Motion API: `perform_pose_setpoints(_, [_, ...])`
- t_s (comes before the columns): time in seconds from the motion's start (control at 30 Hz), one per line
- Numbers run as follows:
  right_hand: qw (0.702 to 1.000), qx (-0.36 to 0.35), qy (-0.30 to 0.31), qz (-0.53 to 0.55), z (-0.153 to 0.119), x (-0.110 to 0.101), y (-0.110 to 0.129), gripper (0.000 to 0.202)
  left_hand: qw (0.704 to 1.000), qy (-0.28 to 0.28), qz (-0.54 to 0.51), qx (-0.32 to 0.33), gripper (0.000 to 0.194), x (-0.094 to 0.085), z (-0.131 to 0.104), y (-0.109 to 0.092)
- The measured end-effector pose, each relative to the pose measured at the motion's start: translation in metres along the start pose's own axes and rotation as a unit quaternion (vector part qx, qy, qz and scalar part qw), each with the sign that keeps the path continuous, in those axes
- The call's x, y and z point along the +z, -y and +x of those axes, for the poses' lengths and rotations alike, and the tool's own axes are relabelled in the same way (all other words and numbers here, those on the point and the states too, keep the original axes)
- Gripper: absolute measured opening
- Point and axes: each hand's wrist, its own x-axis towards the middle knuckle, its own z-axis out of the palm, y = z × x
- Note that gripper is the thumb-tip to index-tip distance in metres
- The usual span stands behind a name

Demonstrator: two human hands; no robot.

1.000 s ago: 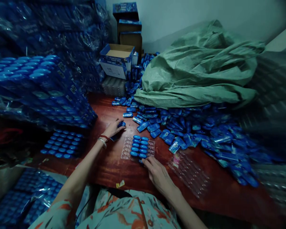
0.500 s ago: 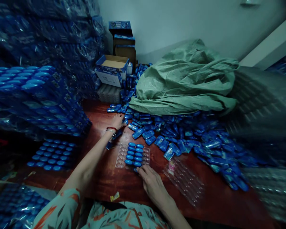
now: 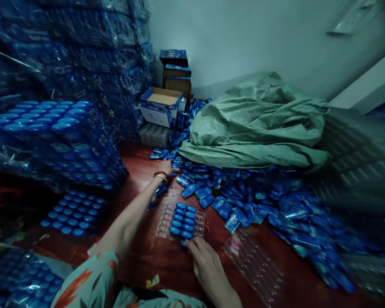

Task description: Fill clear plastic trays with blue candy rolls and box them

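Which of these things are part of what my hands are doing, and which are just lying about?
In use:
- clear plastic tray with two rows of blue bottles, by your right hand
- loose blue bottles at your left hand

Seemingly just lying about:
- green sack
- open cardboard box
- yellow scrap

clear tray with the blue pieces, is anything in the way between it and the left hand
Nothing visible stands between the left hand and the clear tray; loose blue pieces on the red tabletop flank that path.
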Motion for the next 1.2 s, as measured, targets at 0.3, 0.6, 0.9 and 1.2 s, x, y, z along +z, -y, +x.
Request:
perform_pose_setpoints(0.3, [0.998,0.008,0.027,0.053,0.007,-0.015,0.006,0.045,0.992,-0.026,-0.094,0.085,0.038,0.011,-0.006,-0.001])
perform_pose_setpoints(0.6, [0.998,-0.015,0.015,0.058,0.005,-0.019,0.003,0.041,0.972,-0.107,-0.157,0.137,0.038,-0.03,-0.074,0.011])
perform_pose_setpoints(0.9, [0.98,-0.041,-0.096,0.169,-0.012,-0.008,-0.014,0.038,0.967,0.039,-0.252,0.025,0.044,-0.056,-0.272,0.087])
perform_pose_setpoints(1.2, [0.991,-0.051,-0.039,0.12,-0.009,-0.008,-0.009,0.042,0.985,0.025,-0.037,0.164,0.038,0.006,-0.312,0.039])
